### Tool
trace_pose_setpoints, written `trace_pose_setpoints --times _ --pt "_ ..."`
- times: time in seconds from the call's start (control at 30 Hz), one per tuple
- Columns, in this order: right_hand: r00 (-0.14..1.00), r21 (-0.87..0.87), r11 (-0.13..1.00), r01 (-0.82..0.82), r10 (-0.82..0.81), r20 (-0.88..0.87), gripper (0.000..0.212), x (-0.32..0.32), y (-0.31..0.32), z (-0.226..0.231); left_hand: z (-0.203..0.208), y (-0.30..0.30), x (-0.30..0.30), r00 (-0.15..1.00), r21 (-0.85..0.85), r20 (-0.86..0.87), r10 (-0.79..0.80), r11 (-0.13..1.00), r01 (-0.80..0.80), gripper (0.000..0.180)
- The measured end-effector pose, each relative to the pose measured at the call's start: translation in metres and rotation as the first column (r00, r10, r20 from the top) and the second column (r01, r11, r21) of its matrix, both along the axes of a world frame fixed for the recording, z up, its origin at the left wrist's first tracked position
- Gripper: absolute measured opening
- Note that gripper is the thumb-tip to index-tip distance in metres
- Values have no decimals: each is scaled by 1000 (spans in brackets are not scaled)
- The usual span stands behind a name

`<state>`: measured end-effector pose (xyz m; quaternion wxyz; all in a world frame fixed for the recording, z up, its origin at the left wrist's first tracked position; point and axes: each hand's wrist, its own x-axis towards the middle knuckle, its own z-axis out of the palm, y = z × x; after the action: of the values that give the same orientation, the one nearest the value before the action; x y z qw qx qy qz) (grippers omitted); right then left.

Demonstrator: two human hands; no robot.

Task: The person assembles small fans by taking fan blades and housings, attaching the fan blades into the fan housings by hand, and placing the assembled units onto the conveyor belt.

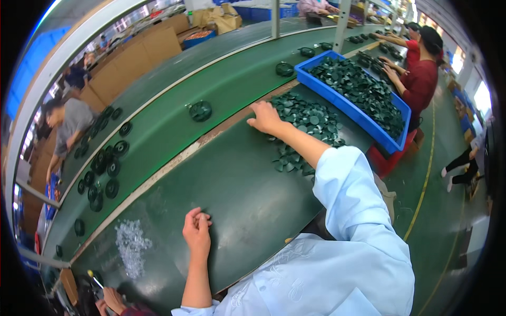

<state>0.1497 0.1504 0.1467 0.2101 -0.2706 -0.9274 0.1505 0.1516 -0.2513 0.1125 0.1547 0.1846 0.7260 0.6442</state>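
My right hand (266,118) reaches over the far edge of the green work table (237,195), next to the conveyor belt. Its thumb and forefinger are apart, and I see nothing between them. Just right of it lies a loose pile of small dark green discs (311,118). Over the table's middle my left hand (197,231) is closed, fingers curled in with the thumb against them; whatever it may hold is hidden. To its left a heap of small clear plastic pieces (132,247) lies on the table. A round dark part (200,111) sits on the belt beyond my hands.
A blue crate (353,108) full of similar green discs stands at the right end. The green conveyor belt (168,137) carries several black round parts (108,163) at the left. A co-worker's hand (112,299) with a screwdriver (96,280) shows at lower left. Co-workers in red (421,79) work at far right.
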Motion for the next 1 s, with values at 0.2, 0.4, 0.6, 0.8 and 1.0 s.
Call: trace_pose_setpoints --times 0.2,0.4,0.6,0.8,1.0 --pt "963 147 975 164 -191 191 75 5 104 0 -3 0 2 998 -88 -66 -17 996 11 20" --pt "874 -28 991 128 -99 476 67 3 114 7 0 7 4 993 -138 -120 -12 990 -4 19" --pt "964 236 968 -87 22 264 17 10 99 0 3 11 8 995 -143 -100 4 990 -18 19" --pt "934 65 942 -330 316 168 21 24 63 21 2 1 0 991 -168 -130 -37 986 15 19" --pt "874 -112 867 -485 485 -34 26 50 0 42 -4 -4 -7 976 -251 -217 -9 967 -47 20"
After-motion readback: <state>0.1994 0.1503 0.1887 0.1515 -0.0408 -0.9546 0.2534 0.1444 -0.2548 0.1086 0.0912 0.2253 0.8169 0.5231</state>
